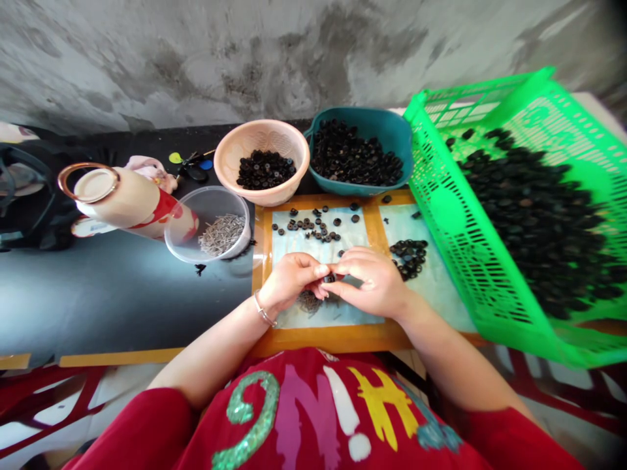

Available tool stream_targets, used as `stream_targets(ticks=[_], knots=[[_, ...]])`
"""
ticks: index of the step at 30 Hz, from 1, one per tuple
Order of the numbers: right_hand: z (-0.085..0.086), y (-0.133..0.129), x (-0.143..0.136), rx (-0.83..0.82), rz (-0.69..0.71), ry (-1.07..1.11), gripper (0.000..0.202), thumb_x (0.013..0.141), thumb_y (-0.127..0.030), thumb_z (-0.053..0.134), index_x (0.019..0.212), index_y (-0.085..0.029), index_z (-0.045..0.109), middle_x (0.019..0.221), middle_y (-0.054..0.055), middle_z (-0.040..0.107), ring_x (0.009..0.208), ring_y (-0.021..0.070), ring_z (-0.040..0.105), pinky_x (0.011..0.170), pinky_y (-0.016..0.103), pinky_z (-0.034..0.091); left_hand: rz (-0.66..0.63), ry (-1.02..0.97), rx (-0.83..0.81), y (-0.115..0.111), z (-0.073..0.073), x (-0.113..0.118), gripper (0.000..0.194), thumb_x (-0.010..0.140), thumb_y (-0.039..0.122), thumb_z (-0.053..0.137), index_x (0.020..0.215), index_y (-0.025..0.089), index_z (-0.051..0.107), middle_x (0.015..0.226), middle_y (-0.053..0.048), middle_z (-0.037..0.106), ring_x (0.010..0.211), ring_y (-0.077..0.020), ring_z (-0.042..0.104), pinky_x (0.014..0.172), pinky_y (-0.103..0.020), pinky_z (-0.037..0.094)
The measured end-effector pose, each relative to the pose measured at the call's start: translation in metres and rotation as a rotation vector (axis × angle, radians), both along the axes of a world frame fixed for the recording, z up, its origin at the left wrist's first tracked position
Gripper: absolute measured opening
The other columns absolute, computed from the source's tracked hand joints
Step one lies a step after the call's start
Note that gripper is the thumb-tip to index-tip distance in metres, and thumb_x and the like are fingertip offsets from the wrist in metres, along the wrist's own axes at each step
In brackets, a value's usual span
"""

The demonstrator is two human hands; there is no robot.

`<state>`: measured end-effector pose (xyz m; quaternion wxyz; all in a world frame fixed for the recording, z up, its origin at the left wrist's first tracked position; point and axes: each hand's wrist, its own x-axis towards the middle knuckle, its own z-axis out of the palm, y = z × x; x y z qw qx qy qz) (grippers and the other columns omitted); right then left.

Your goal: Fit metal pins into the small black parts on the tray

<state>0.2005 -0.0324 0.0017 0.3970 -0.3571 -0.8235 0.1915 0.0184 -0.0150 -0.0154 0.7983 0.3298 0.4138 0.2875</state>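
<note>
My left hand (294,281) and my right hand (369,281) meet over the taped pale sheet, fingertips pinched together on one small black round part (329,278). Just beneath them lies a small pile of metal pins (309,301), partly hidden by the fingers. Loose black parts (321,228) are scattered on the sheet beyond the hands. Right of my right hand is a heap of black rings (410,258). A clear tub (245,245) holding many metal pins (222,235) stands to the left.
At the back, a pink bowl (262,193) and a teal basin (353,188) hold black parts. A large green crate (455,215) full of black pieces fills the right. A white and red flask (132,202) lies behind the clear tub, near keys (194,171).
</note>
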Motion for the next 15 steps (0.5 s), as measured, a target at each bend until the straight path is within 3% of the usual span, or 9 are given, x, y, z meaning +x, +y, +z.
stream_targets(ticks=[8,15], knots=[[-0.0003,-0.001,0.0001,0.022,-0.013,-0.021,0.011,0.085,-0.03,0.069,0.081,-0.02,0.069,0.066,0.002,0.066,0.062,0.0171,0.058,0.06,0.032,0.047,-0.015,-0.009,0.021,-0.001,-0.0006,0.0001,0.05,0.056,0.055,0.085,0.061,0.009,0.065,0.049,-0.006,0.067,0.041,-0.0127,0.061,0.044,-0.021,0.051],[0.0035,-0.0007,0.0038,0.089,-0.018,-0.071,0.009,0.087,-0.027,0.067,0.085,-0.019,0.068,0.071,0.004,0.068,0.065,0.0179,0.06,0.062,0.033,0.05,-0.05,-0.085,0.018,0.0002,0.0038,-0.0027,0.039,0.065,0.044,0.085,0.07,0.009,0.068,0.055,-0.006,0.069,0.046,-0.0128,0.064,0.048,-0.021,0.053]])
